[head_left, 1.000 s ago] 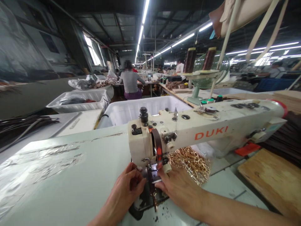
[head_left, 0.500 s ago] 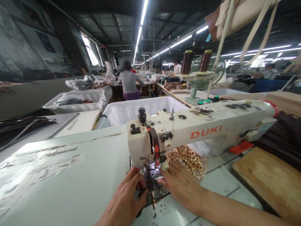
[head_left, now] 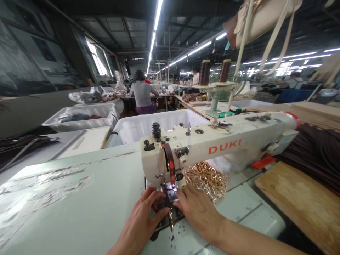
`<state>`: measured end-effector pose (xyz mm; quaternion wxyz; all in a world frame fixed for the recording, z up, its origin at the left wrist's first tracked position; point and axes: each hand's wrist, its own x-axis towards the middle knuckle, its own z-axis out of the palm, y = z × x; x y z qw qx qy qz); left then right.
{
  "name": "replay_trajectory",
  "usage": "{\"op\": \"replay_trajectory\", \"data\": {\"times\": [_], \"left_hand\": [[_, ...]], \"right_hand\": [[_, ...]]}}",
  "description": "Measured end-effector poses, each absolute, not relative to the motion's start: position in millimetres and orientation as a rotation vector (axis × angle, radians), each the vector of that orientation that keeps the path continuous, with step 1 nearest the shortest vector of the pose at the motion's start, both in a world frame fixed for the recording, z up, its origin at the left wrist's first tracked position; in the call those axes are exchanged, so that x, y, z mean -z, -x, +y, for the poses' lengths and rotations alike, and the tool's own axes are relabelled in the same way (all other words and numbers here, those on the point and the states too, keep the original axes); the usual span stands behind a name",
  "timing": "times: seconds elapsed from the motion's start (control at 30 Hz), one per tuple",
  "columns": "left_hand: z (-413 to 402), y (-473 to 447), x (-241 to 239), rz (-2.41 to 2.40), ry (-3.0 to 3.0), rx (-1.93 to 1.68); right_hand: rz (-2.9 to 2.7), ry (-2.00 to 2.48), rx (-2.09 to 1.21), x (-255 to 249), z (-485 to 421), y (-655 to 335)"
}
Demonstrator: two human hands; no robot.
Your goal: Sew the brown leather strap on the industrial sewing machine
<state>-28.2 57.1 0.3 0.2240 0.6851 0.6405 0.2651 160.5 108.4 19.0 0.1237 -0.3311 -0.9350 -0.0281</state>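
Observation:
A narrow dark brown strap [head_left: 168, 200] runs under the presser foot of the white sewing machine [head_left: 225, 140]. At its near end hangs a gold metal clasp [head_left: 171, 220]. My left hand [head_left: 142, 217] is at the strap's left side, its thumb pressed to the strap just above the clasp and its fingers curled by the needle plate [head_left: 172, 193]. On the other side, my right hand [head_left: 200, 212] rests with thumb and fingers bent close to the strap and foot. Whatever lies between those right fingertips is hidden.
Behind the machine arm lies a heap of gold chains and clasps [head_left: 207, 179]. A wooden board [head_left: 300, 198] and dark strips [head_left: 313, 152] are at right. White bins [head_left: 159, 120] stand beyond the table [head_left: 79, 198]. A person [head_left: 143, 94] sits farther back.
The view has turned slightly right. My left thumb has moved up against the strap. A thin white thing seen at my right fingertips before no longer shows.

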Motion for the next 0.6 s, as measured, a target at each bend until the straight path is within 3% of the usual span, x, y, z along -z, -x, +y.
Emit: {"op": "replay_trajectory", "data": {"times": [0.6], "left_hand": [[55.1,22.7,-8.4,1.781,-1.924,-0.779]], "right_hand": [[-2.586,0.986,0.208,-4.2,100.5,-157.7]]}}
